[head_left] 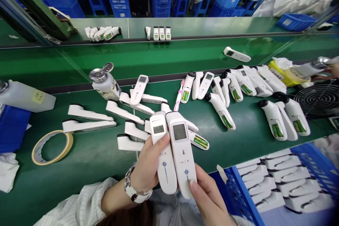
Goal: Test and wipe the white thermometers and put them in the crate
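My left hand [148, 162], with a wristwatch, is closed round a white handheld thermometer [166, 169] whose small screen shows characters; the thumb rests just below the screen. Beside it, touching, a second white thermometer [183, 155] with a grey screen is held near its lower end by my right hand [209, 194]. Both stand upright, screens facing me. Behind them several more thermometers lie on the green table [100, 162], among them one with an open battery bay [200, 140] and one resting screen up on others [139, 89]. A pink and white toothbrush [179, 95] lies further back.
A tape roll [53, 147] and a white bottle [26, 96] are at the left; a metal-topped bottle [106, 84] stands behind. Several thermometers lie at the right, near a yellow container [286, 74]. A blue crate [246, 194] of thermometers is at lower right. People are beyond the ledge.
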Tool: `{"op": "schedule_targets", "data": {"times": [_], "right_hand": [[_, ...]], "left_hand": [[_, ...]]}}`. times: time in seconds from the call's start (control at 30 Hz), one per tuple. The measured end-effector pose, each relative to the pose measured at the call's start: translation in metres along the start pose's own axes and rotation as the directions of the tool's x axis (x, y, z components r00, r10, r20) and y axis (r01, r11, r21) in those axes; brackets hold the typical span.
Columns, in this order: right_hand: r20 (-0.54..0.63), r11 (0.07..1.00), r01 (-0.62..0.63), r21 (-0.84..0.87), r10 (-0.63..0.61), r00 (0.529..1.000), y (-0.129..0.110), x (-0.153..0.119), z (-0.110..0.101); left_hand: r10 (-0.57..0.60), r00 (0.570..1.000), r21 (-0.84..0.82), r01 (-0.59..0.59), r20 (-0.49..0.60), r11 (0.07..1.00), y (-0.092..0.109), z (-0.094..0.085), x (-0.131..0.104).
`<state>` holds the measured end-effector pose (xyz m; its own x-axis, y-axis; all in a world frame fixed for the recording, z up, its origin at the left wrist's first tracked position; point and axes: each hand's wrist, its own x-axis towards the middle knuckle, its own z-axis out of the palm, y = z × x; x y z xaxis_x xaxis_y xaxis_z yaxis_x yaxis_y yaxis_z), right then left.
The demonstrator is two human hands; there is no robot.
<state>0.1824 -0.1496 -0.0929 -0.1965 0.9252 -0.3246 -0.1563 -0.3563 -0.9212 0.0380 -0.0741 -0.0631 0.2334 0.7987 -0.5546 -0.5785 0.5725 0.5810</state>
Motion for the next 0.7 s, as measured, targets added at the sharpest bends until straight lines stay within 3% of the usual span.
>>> {"op": "schedule_targets", "data": {"times": [0.07,0.27,0.47,0.6,0.7], "right_hand": [[0.022,1.000,0.012,0.004,-0.012,1.000,0.001,-0.001,0.000],[-0.060,0.995,0.018,-0.100,-0.024,0.998,0.009,-0.003,-0.005],[-0.085,0.947,0.122,-0.298,-0.153,0.985,0.006,0.007,0.000],[0.032,0.745,0.284,-0.603,-0.333,0.942,0.005,0.010,0.003],[0.182,0.594,0.393,-0.702,-0.384,0.905,0.003,0.011,0.003]], "left_hand": [[-0.003,0.999,-0.021,0.004,0.033,1.000,0.001,0.000,0.000],[-0.012,0.997,-0.032,0.015,0.071,0.999,0.002,0.002,-0.002],[0.129,0.992,-0.070,-0.129,-0.013,0.989,0.000,0.004,0.000],[0.061,0.998,-0.197,-0.056,0.019,0.979,0.003,0.007,0.001],[0.051,0.996,-0.239,-0.033,0.069,0.970,0.005,0.006,0.001]]}}
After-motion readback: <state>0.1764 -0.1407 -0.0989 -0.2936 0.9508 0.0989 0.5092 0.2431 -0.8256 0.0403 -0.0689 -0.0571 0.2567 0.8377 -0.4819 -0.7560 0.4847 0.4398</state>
